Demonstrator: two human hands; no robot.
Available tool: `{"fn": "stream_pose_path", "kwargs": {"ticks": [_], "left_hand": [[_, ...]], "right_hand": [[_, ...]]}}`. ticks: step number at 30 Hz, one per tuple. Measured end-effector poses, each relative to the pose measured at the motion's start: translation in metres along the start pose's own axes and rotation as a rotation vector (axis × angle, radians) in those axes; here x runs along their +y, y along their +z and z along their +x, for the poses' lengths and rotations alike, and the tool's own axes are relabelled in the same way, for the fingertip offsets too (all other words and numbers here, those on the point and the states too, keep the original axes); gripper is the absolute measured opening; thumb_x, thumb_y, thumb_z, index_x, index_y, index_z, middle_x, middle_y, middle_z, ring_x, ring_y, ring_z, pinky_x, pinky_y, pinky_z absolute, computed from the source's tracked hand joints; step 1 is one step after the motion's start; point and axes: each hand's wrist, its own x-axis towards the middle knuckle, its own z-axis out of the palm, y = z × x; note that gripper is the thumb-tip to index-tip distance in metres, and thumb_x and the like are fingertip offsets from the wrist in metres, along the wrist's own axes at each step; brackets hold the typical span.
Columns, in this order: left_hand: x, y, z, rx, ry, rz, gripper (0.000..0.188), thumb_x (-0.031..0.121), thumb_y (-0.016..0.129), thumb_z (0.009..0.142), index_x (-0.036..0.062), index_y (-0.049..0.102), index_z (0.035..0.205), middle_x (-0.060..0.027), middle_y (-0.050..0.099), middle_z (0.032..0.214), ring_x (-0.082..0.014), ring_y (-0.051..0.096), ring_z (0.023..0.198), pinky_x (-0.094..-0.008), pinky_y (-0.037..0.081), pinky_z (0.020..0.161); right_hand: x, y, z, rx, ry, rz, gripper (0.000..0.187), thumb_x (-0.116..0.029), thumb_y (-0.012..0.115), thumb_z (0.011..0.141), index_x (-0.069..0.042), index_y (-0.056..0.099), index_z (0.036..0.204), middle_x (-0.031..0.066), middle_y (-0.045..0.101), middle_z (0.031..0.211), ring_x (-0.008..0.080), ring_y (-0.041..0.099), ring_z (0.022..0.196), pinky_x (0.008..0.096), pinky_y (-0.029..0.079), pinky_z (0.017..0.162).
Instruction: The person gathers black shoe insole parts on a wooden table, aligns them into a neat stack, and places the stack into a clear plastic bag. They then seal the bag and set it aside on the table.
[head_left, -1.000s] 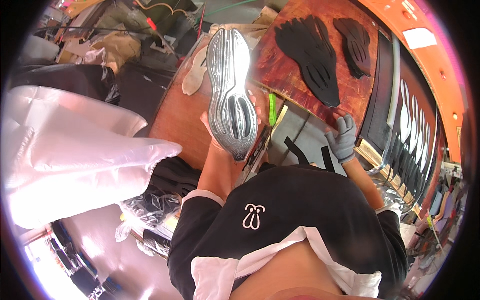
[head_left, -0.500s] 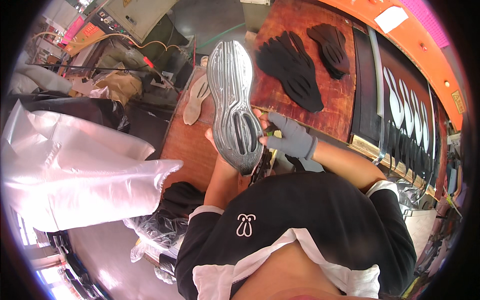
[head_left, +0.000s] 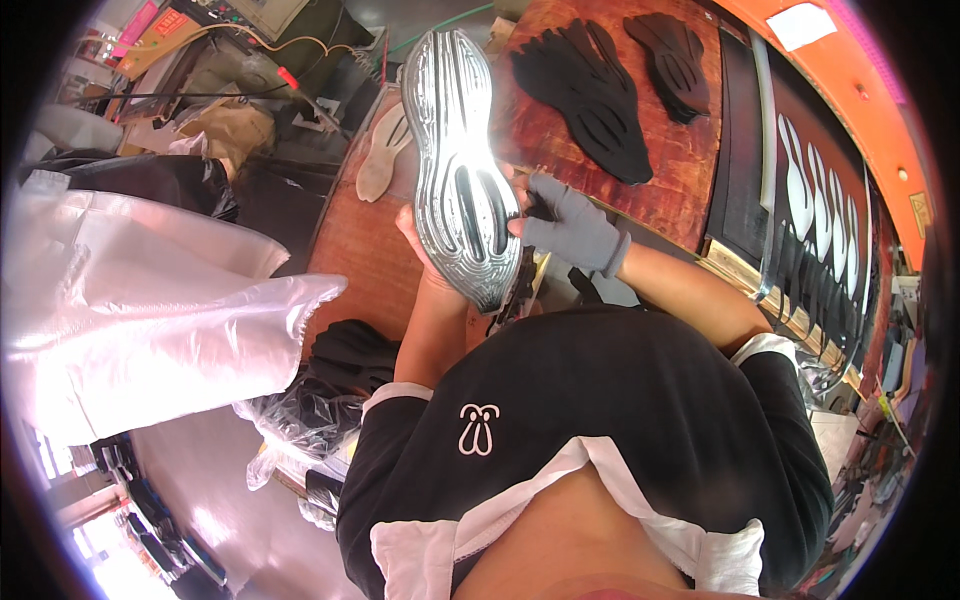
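A shiny silver shoe sole with curved ridges and long slots stands out in front of me, its ridged face toward me. My left hand is closed on its left edge from behind; the thumb shows, while the other fingers are hidden by the sole. On the opposite edge, my right hand, in a grey glove with bare fingertips, grips with thumb and fingers. Behind the sole, a beige sole-shaped piece lies on the reddish-brown tabletop.
Several dark soles lie overlapped on the red board ahead, with more black soles beside them. To the right, an orange machine frame stands over a black panel with white sole shapes. A large white plastic sheet spreads at left.
The sole sits higher in the picture, as does most of the scene. Its bright glare has shifted to the middle of the sole. Both hands keep their hold.
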Motion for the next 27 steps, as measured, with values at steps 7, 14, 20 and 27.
{"fn": "stream_pose_path", "kwargs": {"ticks": [7,14,20,27], "left_hand": [[-0.011,0.021,0.001,0.289,0.111,0.185,0.098,0.071,0.052,0.067,-0.0109,0.045,0.12,-0.0255,0.058,0.101,-0.0271,0.062,0.078,-0.0325,0.054,0.065],[-0.011,0.021,-0.005,0.253,0.083,0.191,0.092,0.065,0.051,0.068,-0.0083,0.045,0.123,-0.0226,0.057,0.109,-0.0285,0.062,0.089,-0.0368,0.055,0.076],[-0.01,0.016,-0.014,0.273,0.074,0.178,0.094,0.069,0.05,0.075,-0.0033,0.038,0.135,-0.0265,0.053,0.12,-0.0327,0.059,0.097,-0.0383,0.052,0.08],[-0.012,0.002,-0.034,0.381,0.015,0.236,0.087,0.056,0.056,0.073,-0.0046,0.04,0.133,-0.022,0.054,0.122,-0.029,0.058,0.105,-0.0383,0.049,0.09]], "right_hand": [[0.01,-0.002,0.011,0.066,0.064,-0.059,0.029,-0.026,0.069,0.084,-0.006,0.047,0.085,-0.0035,0.046,0.075,0.0051,0.043,0.072,0.0226,0.039,0.064],[0.014,-0.002,0.014,0.068,0.01,-0.234,0.033,-0.03,0.069,0.083,-0.005,0.048,0.077,-0.0021,0.045,0.07,0.0063,0.043,0.069,0.0244,0.04,0.064],[-0.002,0.0,0.011,0.064,0.072,-0.419,0.03,-0.029,0.069,0.081,-0.003,0.054,0.08,-0.0001,0.051,0.07,0.0079,0.049,0.068,0.0252,0.043,0.065],[-0.009,0.001,0.013,-0.013,0.086,-0.828,0.044,-0.042,0.062,0.077,-0.002,0.063,0.096,0.0141,0.063,0.078,0.0279,0.062,0.076,0.0361,0.048,0.071]]}}
